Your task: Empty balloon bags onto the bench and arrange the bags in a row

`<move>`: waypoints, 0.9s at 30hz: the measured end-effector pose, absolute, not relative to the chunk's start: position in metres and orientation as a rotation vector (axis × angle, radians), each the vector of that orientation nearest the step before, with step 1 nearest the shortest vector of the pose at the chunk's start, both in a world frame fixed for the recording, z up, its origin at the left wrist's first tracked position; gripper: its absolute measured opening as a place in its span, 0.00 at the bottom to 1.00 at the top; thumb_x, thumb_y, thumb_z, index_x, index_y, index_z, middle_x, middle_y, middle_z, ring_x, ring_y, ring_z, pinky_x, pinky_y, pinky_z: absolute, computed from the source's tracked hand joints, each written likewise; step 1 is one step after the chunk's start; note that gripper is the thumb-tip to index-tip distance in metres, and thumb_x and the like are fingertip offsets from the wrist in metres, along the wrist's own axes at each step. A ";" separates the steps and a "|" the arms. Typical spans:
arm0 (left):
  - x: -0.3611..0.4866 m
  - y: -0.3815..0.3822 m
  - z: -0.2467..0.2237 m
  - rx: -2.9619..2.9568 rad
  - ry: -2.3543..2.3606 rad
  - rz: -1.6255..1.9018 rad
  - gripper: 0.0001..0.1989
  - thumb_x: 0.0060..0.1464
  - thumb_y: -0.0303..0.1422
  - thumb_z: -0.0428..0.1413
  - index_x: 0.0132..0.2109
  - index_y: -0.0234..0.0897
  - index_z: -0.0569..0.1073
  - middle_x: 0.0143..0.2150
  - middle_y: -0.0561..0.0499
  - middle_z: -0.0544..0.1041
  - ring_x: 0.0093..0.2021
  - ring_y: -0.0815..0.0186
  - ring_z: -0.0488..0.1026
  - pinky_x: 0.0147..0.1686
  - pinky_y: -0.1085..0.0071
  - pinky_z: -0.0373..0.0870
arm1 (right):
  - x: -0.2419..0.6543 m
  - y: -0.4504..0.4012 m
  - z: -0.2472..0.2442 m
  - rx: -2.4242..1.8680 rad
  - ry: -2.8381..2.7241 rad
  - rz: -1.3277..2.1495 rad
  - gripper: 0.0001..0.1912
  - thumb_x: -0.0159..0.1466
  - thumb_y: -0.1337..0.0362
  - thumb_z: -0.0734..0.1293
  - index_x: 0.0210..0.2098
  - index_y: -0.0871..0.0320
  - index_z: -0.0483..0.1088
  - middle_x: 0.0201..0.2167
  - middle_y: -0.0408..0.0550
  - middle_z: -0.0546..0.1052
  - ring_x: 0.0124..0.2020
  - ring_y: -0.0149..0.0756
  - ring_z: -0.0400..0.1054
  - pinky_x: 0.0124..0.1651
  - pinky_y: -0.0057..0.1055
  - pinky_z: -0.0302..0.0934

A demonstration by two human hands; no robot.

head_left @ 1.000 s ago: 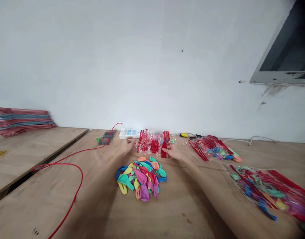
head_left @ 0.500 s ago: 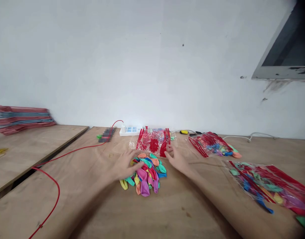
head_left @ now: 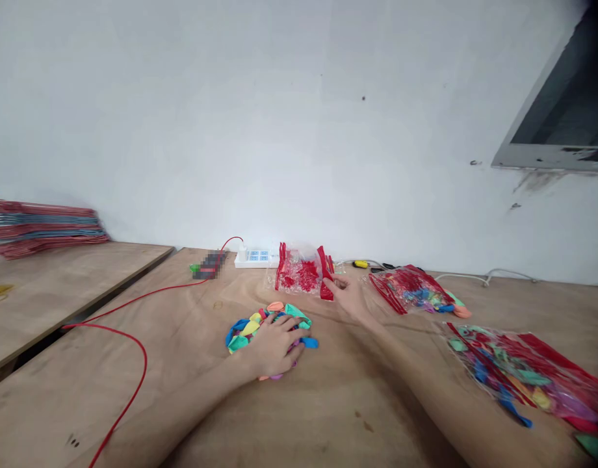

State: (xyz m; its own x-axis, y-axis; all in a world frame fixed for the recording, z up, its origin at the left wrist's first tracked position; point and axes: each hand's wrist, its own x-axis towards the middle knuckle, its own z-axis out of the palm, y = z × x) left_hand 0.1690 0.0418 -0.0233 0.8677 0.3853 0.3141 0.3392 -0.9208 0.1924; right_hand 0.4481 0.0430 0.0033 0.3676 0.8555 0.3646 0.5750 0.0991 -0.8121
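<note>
My left hand (head_left: 278, 341) lies over a pile of colourful uninflated balloons (head_left: 250, 327), its fingers spread across the top and hiding the middle of the pile. Farther back is a clear plastic zip bag (head_left: 301, 276) with red strips and a red print. The thumb and fingers of my right hand (head_left: 348, 296) pinch this bag at its right edge. Its left side rests near the power strip, and the side I hold is slightly raised.
Two more bags with balloons, a middle one (head_left: 413, 289) and a nearer one (head_left: 523, 374), lie to the right. A white power strip (head_left: 254, 259) stands by the wall. From it a red cable (head_left: 143, 351) crosses the table's left side. Red and blue bundles (head_left: 45, 227) are stacked far left.
My left hand has moved right, from beside the balloon pile onto it. My right hand has taken hold of the bag's right edge, and the bag has shifted slightly and lifted.
</note>
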 end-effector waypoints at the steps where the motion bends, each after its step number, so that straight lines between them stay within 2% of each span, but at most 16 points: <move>1: 0.161 0.047 -0.024 2.904 0.575 0.536 0.18 0.72 0.38 0.52 0.64 0.48 0.78 0.65 0.46 0.78 0.64 0.49 0.74 0.68 0.46 0.62 | 0.450 0.035 0.010 -1.555 -1.317 0.309 0.32 0.67 0.43 0.67 0.55 0.63 0.81 0.41 0.56 0.84 0.41 0.50 0.75 0.45 0.42 0.70; 5: 0.134 0.067 -0.024 2.857 0.660 0.575 0.17 0.72 0.38 0.52 0.61 0.46 0.80 0.62 0.44 0.80 0.64 0.49 0.74 0.71 0.46 0.57 | 0.455 -0.004 0.029 -1.457 -1.390 0.172 0.27 0.68 0.47 0.68 0.54 0.59 0.84 0.29 0.51 0.83 0.29 0.45 0.74 0.36 0.41 0.70; 8: 0.127 0.076 -0.014 2.598 0.787 0.776 0.22 0.69 0.51 0.55 0.60 0.46 0.81 0.66 0.42 0.78 0.71 0.43 0.66 0.74 0.41 0.52 | 0.453 -0.033 0.026 -1.455 -1.519 -0.060 0.22 0.70 0.51 0.66 0.53 0.54 0.85 0.29 0.51 0.84 0.28 0.44 0.74 0.36 0.41 0.71; 10: 0.127 0.078 0.002 2.239 0.788 0.946 0.31 0.68 0.61 0.50 0.62 0.45 0.80 0.67 0.41 0.77 0.73 0.43 0.64 0.72 0.42 0.58 | 0.450 -0.047 0.020 -1.486 -1.682 -0.203 0.20 0.71 0.54 0.65 0.53 0.51 0.85 0.31 0.52 0.85 0.27 0.42 0.75 0.36 0.39 0.70; 13: 0.125 0.077 0.037 1.680 0.615 0.989 0.51 0.66 0.70 0.30 0.62 0.38 0.80 0.55 0.36 0.84 0.65 0.42 0.75 0.61 0.45 0.74 | 0.440 -0.060 0.012 -1.454 -1.947 -0.300 0.18 0.73 0.59 0.65 0.54 0.47 0.85 0.33 0.52 0.86 0.29 0.41 0.77 0.35 0.37 0.70; 14: 0.124 0.076 0.050 1.558 0.582 0.976 0.55 0.63 0.72 0.28 0.60 0.34 0.81 0.51 0.33 0.85 0.62 0.40 0.78 0.57 0.46 0.77 | 0.434 -0.063 0.010 -1.415 -2.006 -0.309 0.18 0.74 0.61 0.65 0.55 0.46 0.85 0.32 0.53 0.85 0.30 0.41 0.77 0.36 0.36 0.70; 15: 0.122 0.076 0.060 1.467 0.569 0.960 0.55 0.63 0.73 0.30 0.59 0.33 0.81 0.49 0.32 0.85 0.58 0.39 0.80 0.53 0.46 0.79 | 0.428 -0.067 0.009 -1.368 -2.054 -0.315 0.18 0.74 0.62 0.65 0.56 0.45 0.84 0.31 0.53 0.85 0.30 0.41 0.78 0.36 0.36 0.71; 17: 0.119 0.078 0.077 1.379 0.585 0.914 0.46 0.64 0.70 0.46 0.58 0.32 0.81 0.47 0.33 0.86 0.53 0.39 0.83 0.49 0.47 0.81 | 0.412 -0.077 0.007 -1.246 -2.156 -0.333 0.18 0.74 0.65 0.66 0.58 0.45 0.83 0.28 0.51 0.83 0.28 0.40 0.77 0.32 0.34 0.70; 19: 0.115 0.082 0.086 1.380 0.615 0.893 0.34 0.61 0.58 0.62 0.57 0.33 0.82 0.47 0.34 0.86 0.48 0.42 0.85 0.46 0.50 0.83 | 0.394 -0.090 0.008 -1.081 -2.291 -0.380 0.18 0.74 0.63 0.68 0.61 0.47 0.81 0.25 0.48 0.81 0.23 0.37 0.73 0.26 0.32 0.65; 22: 0.107 0.090 0.097 1.471 0.640 0.813 0.24 0.55 0.45 0.71 0.52 0.34 0.84 0.44 0.37 0.87 0.41 0.48 0.86 0.41 0.55 0.83 | 0.371 -0.107 0.020 -0.833 -2.346 -0.471 0.25 0.71 0.58 0.73 0.66 0.51 0.76 0.23 0.45 0.79 0.21 0.38 0.69 0.23 0.34 0.62; 24: 0.101 0.094 0.107 1.572 0.646 0.687 0.18 0.55 0.44 0.71 0.46 0.36 0.86 0.40 0.39 0.87 0.36 0.52 0.85 0.36 0.59 0.83 | 0.361 -0.110 0.040 -0.802 -2.153 -0.503 0.29 0.70 0.65 0.71 0.69 0.48 0.71 0.31 0.46 0.83 0.27 0.39 0.74 0.28 0.36 0.67; 25: 0.098 0.094 0.114 1.631 0.644 0.622 0.17 0.55 0.44 0.71 0.44 0.36 0.86 0.37 0.40 0.87 0.33 0.54 0.84 0.33 0.60 0.82 | 0.358 -0.107 0.054 -0.862 -2.006 -0.493 0.31 0.70 0.68 0.70 0.70 0.45 0.69 0.40 0.49 0.85 0.34 0.41 0.77 0.36 0.37 0.71; 26: 0.097 0.095 0.121 1.691 0.639 0.582 0.15 0.54 0.44 0.71 0.41 0.37 0.87 0.35 0.41 0.86 0.31 0.55 0.83 0.30 0.62 0.81 | 0.356 -0.102 0.068 -0.968 -1.835 -0.453 0.29 0.70 0.68 0.69 0.69 0.43 0.70 0.49 0.52 0.84 0.44 0.46 0.78 0.44 0.42 0.73; 27: 0.096 0.094 0.128 1.750 0.627 0.556 0.14 0.52 0.43 0.72 0.39 0.37 0.87 0.33 0.42 0.86 0.30 0.56 0.82 0.28 0.63 0.80 | 0.354 -0.094 0.082 -1.073 -1.715 -0.353 0.27 0.71 0.63 0.70 0.68 0.45 0.71 0.54 0.55 0.82 0.51 0.50 0.77 0.50 0.47 0.73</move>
